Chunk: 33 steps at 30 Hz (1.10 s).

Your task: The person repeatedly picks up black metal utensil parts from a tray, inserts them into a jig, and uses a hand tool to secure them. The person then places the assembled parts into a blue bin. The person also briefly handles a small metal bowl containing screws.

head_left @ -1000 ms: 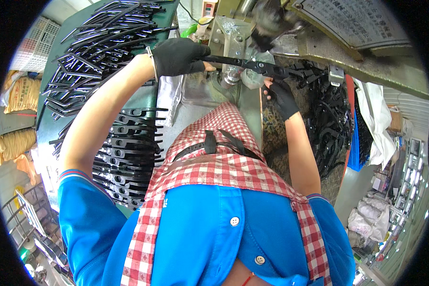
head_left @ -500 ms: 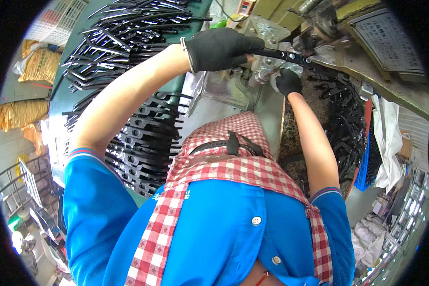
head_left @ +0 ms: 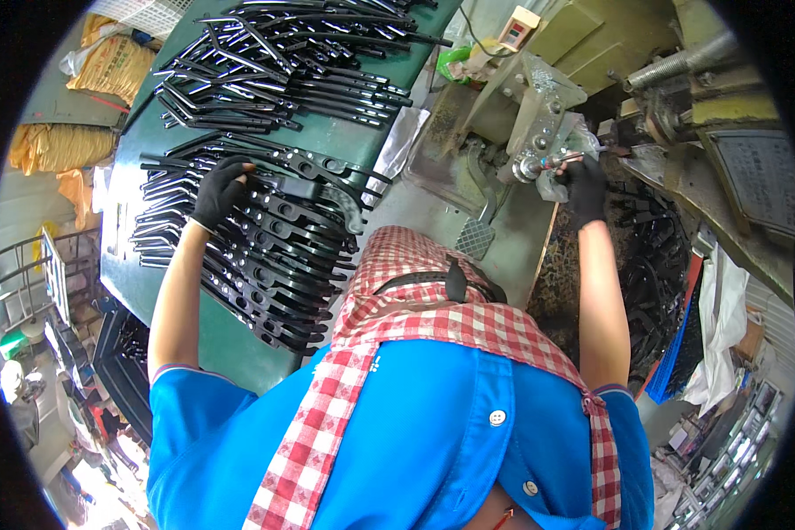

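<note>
My left hand (head_left: pixel 223 193), in a black glove with bare fingertips, is over a row of black metal levers on the table to my left. Its fingers are curled round the end of one black metal lever (head_left: pixel 296 187), whose curved far end is smeared by motion. My right hand (head_left: pixel 585 187), gloved the same way, is up at the machine's metal tooling (head_left: pixel 530 166). Its fingers are pinched beside the tool tip; whatever sits between them is too small to name.
Thin bent black rods (head_left: pixel 283 62) are heaped on the green table (head_left: pixel 238 349). A foot pedal (head_left: pixel 475 238) shows below the machine. More black parts (head_left: pixel 649 265) fill a bin by my right forearm, with a blue crate (head_left: pixel 676 353) beyond. Woven sacks (head_left: pixel 62 157) stand far left.
My left hand has swung from the machine to the levers on the left; the lever it held up at the tooling is gone from there. My right hand remains by the tooling, fingers now pinched.
</note>
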Each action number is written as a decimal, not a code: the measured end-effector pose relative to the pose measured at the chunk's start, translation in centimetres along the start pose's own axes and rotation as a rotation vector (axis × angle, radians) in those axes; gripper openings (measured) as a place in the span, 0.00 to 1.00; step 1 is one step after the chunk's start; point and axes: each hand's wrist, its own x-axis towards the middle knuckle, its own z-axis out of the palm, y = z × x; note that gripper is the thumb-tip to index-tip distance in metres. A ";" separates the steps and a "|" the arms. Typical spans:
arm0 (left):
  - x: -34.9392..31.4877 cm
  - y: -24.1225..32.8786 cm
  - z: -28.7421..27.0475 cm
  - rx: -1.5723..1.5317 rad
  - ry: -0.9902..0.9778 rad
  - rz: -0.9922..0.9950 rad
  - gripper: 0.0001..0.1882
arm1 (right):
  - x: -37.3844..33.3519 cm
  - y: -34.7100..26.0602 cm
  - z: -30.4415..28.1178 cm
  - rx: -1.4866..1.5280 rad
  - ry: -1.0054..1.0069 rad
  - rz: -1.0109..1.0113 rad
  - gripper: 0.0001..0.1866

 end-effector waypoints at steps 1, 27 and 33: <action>-0.6 0.1 0.0 -0.005 0.040 -0.250 0.15 | -2.1 -2.8 1.9 0.071 0.025 -0.041 0.10; 11.8 -17.3 -2.5 0.594 -0.173 0.000 0.23 | -7.4 -10.2 11.4 0.009 0.351 -0.456 0.07; 11.5 -11.4 -1.7 0.575 -0.097 -0.029 0.22 | -8.0 -11.1 9.6 0.220 0.124 -0.363 0.07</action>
